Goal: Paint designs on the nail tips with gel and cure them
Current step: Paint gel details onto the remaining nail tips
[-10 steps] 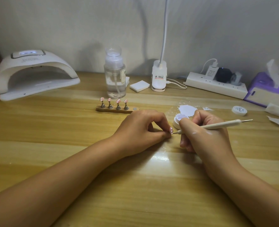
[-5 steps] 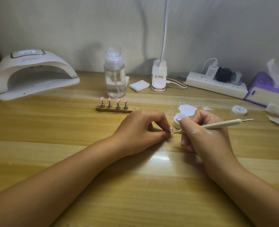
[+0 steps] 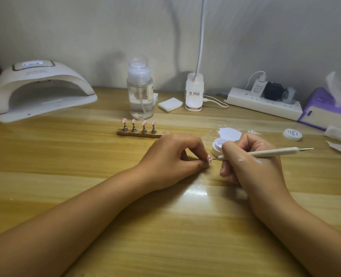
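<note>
Almost nothing has moved since the earlier frames; both hands stay put. The pink nail tip (image 3: pixel 208 158) is pinched in the left hand (image 3: pixel 173 158) grip, low over the tabletop (image 3: pixel 65 156). The right hand (image 3: pixel 251 166) grip clasps a dotting pen (image 3: pixel 269 153), point touching the tip. A gel pot (image 3: pixel 217 145) sits just behind, near four tips on a wooden stand (image 3: pixel 141 134).

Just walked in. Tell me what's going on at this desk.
A person is decorating a pink nail tip, pinched in the left hand. The right hand touches a dotting tool to it. Four more tips stand on a holder; an open gel pot and curing lamp wait nearby.
</note>
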### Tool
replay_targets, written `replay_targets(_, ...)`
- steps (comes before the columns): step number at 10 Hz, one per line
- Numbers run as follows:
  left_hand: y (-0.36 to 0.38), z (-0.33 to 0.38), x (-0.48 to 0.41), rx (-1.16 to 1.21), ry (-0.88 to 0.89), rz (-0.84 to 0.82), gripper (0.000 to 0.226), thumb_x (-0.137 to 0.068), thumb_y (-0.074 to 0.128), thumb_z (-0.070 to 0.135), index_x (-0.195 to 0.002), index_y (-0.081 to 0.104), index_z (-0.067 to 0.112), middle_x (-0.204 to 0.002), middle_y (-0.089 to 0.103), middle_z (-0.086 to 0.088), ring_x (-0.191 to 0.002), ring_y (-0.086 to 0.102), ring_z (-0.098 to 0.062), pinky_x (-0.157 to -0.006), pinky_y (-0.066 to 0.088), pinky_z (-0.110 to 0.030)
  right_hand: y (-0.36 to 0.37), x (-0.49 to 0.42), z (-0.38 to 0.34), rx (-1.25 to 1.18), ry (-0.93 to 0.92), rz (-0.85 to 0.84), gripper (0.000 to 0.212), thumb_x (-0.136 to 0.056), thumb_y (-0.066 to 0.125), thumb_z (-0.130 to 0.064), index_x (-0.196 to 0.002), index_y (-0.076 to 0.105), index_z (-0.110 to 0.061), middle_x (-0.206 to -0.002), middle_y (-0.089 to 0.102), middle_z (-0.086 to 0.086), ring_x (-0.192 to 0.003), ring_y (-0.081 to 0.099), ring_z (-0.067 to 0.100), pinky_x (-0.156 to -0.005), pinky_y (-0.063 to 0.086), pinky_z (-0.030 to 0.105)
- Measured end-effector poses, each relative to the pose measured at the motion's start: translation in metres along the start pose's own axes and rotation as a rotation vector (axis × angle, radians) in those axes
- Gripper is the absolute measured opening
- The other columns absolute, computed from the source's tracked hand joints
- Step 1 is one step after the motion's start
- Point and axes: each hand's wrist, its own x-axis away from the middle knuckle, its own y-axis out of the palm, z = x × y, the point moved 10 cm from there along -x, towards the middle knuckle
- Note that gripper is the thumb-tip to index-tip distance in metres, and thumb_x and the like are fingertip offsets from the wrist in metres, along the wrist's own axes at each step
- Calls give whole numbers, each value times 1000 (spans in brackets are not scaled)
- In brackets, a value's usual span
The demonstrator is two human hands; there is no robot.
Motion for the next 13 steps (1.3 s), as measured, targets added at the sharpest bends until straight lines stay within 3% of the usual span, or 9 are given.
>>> replay_targets(11,0,0,0,2,-7,-7,10,-81,78,13,-82,73,22,-81,68,14,-61,55,10,-56,35,-7,-1,-1,1,12,-20,10,33,-78,60,-10,-53,41,-19,-42,55,8,-39,41,15,-38,36,20)
replay_targets(13,0,-1,0,6,-11,-6,10,-81,78,13,-82,73,22,-82,69,13,-61,55,9,-57,36,-8,0,-3,4,58,-15,-1,24,-68,60,-25,-53,42,-19,-40,51,5,-43,42,19,-42,33,25)
